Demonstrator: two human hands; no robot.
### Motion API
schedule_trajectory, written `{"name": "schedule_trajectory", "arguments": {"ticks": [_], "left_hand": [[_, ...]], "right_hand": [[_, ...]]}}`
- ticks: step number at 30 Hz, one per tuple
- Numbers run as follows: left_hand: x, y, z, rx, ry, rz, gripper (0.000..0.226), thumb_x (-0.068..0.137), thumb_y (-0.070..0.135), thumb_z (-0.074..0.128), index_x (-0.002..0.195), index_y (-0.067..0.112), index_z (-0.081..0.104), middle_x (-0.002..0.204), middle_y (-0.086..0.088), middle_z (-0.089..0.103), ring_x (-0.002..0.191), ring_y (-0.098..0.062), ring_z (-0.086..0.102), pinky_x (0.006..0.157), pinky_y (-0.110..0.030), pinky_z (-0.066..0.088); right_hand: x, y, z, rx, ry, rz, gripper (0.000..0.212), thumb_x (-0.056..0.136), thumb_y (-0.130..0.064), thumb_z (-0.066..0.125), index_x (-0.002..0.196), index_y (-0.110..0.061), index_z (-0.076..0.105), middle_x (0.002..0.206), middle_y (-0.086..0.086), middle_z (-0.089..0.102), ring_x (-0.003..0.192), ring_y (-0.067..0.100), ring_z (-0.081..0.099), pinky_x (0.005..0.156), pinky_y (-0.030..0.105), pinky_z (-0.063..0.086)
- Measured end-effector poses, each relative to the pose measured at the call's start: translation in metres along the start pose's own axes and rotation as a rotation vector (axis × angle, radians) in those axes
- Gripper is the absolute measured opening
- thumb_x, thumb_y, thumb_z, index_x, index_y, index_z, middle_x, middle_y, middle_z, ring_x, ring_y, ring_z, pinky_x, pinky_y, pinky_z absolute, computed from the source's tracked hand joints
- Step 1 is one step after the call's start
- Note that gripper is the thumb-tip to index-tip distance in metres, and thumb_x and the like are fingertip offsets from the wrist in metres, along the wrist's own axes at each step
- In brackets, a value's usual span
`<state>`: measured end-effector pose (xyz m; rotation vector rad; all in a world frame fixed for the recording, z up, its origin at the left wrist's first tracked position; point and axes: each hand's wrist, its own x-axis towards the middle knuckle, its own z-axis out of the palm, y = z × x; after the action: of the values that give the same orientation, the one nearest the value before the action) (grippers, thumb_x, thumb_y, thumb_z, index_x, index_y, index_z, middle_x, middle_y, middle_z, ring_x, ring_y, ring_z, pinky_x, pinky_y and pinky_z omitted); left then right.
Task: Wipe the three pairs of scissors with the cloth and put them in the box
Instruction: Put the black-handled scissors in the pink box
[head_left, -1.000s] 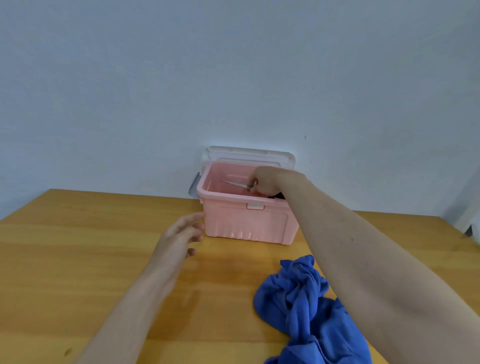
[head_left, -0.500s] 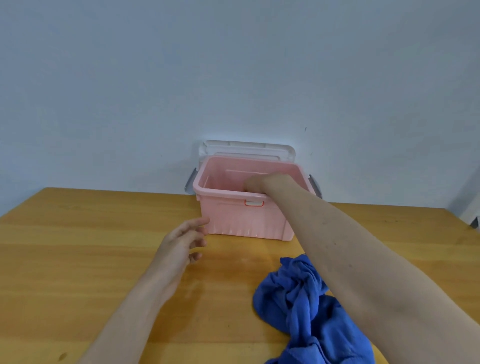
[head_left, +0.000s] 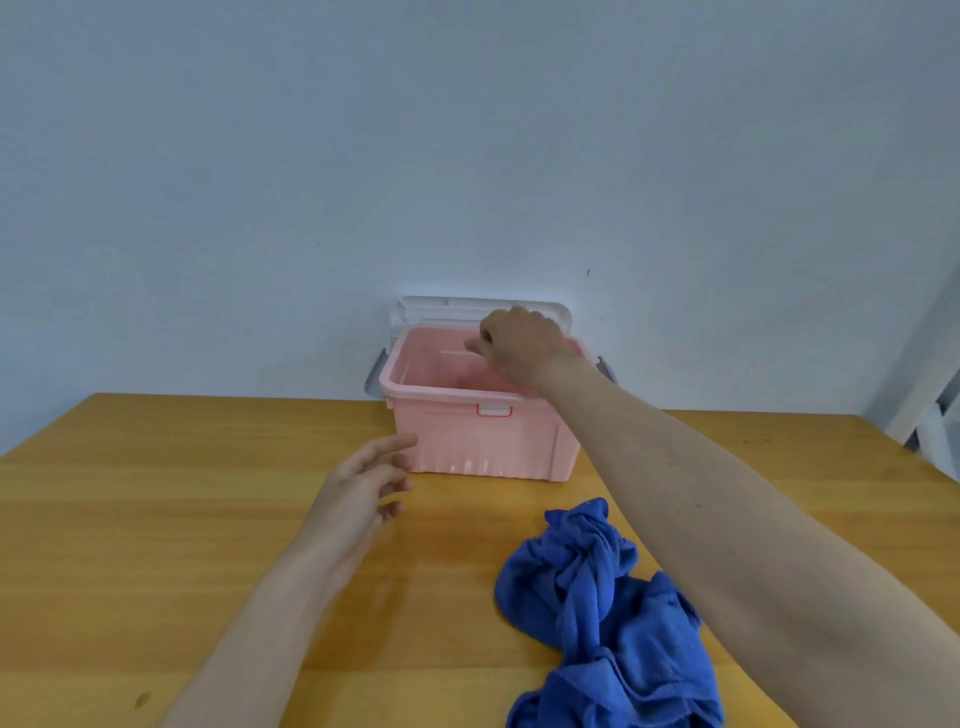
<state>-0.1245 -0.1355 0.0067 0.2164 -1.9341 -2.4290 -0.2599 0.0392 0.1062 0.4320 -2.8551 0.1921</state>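
Head view: right hand (head_left: 522, 345) hovers, fingers curled and holding nothing, over the pink box (head_left: 483, 441); left hand (head_left: 363, 480) rests open beside it, steadying.

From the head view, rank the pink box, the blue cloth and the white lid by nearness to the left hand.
1. Pink box: just ahead of the left hand, to its right.
2. Blue cloth: farther right, nearer the person.
3. White lid: behind the box, against the wall.
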Motion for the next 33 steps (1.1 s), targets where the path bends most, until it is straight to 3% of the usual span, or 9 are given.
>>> {"name": "schedule_trajectory", "arguments": {"ticks": [4, 6, 9, 16, 20, 23, 25, 28, 33], "left_hand": [[-0.008, 0.009, 0.005, -0.044, 0.009, 0.003, 0.033, 0.091, -0.004, 0.049, 0.105, 0.015, 0.072, 0.09, -0.004, 0.062, 0.075, -0.014, 0.057, 0.065, -0.028, 0.042], [-0.013, 0.015, 0.008, -0.053, 0.016, 0.033, 0.033, 0.09, -0.006, 0.047, 0.103, 0.015, 0.071, 0.089, -0.003, 0.061, 0.073, -0.014, 0.056, 0.064, -0.027, 0.042], [-0.027, 0.023, 0.013, -0.054, 0.029, 0.097, 0.035, 0.09, -0.006, 0.047, 0.102, 0.016, 0.071, 0.088, -0.002, 0.06, 0.074, -0.014, 0.057, 0.064, -0.026, 0.043], [-0.075, 0.026, 0.022, 0.04, -0.025, 0.178, 0.034, 0.09, -0.004, 0.047, 0.099, 0.018, 0.071, 0.085, 0.001, 0.06, 0.075, -0.013, 0.057, 0.065, -0.026, 0.043], [-0.098, 0.012, 0.015, 0.147, -0.031, 0.184, 0.032, 0.091, -0.001, 0.048, 0.102, 0.017, 0.072, 0.089, 0.001, 0.062, 0.079, -0.013, 0.058, 0.068, -0.028, 0.044], [-0.104, 0.001, 0.014, 0.18, -0.026, 0.175, 0.03, 0.092, -0.002, 0.047, 0.104, 0.013, 0.07, 0.088, 0.0, 0.06, 0.078, -0.014, 0.057, 0.067, -0.028, 0.043], [-0.104, -0.005, 0.015, 0.178, -0.022, 0.162, 0.031, 0.093, -0.003, 0.046, 0.102, 0.015, 0.07, 0.087, 0.0, 0.06, 0.076, -0.014, 0.056, 0.066, -0.028, 0.042], [-0.104, -0.013, 0.015, 0.191, -0.031, 0.153, 0.032, 0.093, -0.003, 0.046, 0.097, 0.017, 0.07, 0.085, 0.0, 0.06, 0.074, -0.014, 0.056, 0.064, -0.028, 0.042], [-0.102, -0.022, 0.017, 0.218, -0.062, 0.162, 0.032, 0.093, -0.002, 0.048, 0.096, 0.018, 0.072, 0.082, 0.003, 0.063, 0.072, -0.012, 0.058, 0.063, -0.028, 0.044]], "right_hand": [[-0.026, 0.0, -0.013, 0.144, 0.058, -0.054, 0.027, 0.1, -0.031, 0.049, 0.077, -0.018, 0.055, 0.09, 0.006, 0.062, 0.087, 0.03, 0.058, 0.079, 0.04, 0.049], [-0.049, 0.0, -0.023, 0.223, -0.02, -0.097, 0.012, 0.097, -0.019, 0.053, 0.1, -0.02, 0.065, 0.097, -0.001, 0.064, 0.091, 0.022, 0.06, 0.086, 0.038, 0.05], [-0.098, -0.001, -0.04, 0.376, -0.126, -0.139, 0.036, 0.095, -0.024, 0.061, 0.13, -0.023, 0.056, 0.114, -0.005, 0.058, 0.098, 0.013, 0.058, 0.086, 0.025, 0.045], [-0.205, 0.008, -0.065, 0.77, -0.032, -0.089, 0.031, 0.094, -0.03, 0.063, 0.125, -0.028, 0.062, 0.118, -0.015, 0.064, 0.109, -0.004, 0.058, 0.095, 0.021, 0.048], [-0.255, 0.01, -0.028, 0.542, -0.076, -0.088, 0.056, 0.09, -0.055, 0.06, 0.142, -0.043, 0.042, 0.149, -0.015, 0.038, 0.13, -0.003, 0.04, 0.11, 0.026, 0.032], [-0.274, 0.017, 0.027, 0.226, -0.294, -0.08, 0.084, 0.079, -0.079, 0.051, 0.15, -0.052, 0.016, 0.163, -0.011, 0.001, 0.15, 0.019, 0.009, 0.12, 0.05, 0.013], [-0.274, 0.028, 0.054, 0.129, -0.287, -0.051, 0.071, 0.084, -0.074, 0.047, 0.148, -0.049, 0.027, 0.161, -0.005, 0.011, 0.145, 0.024, 0.018, 0.118, 0.047, 0.017], [-0.266, 0.053, 0.068, 0.133, -0.078, -0.005, 0.036, 0.098, -0.044, 0.051, 0.131, -0.03, 0.055, 0.139, 0.0, 0.043, 0.12, 0.025, 0.043, 0.106, 0.037, 0.033], [-0.259, 0.109, 0.065, 0.094, 0.002, 0.176, 0.028, 0.099, -0.033, 0.054, 0.125, -0.025, 0.061, 0.134, 0.002, 0.051, 0.113, 0.031, 0.05, 0.099, 0.04, 0.038]]}}
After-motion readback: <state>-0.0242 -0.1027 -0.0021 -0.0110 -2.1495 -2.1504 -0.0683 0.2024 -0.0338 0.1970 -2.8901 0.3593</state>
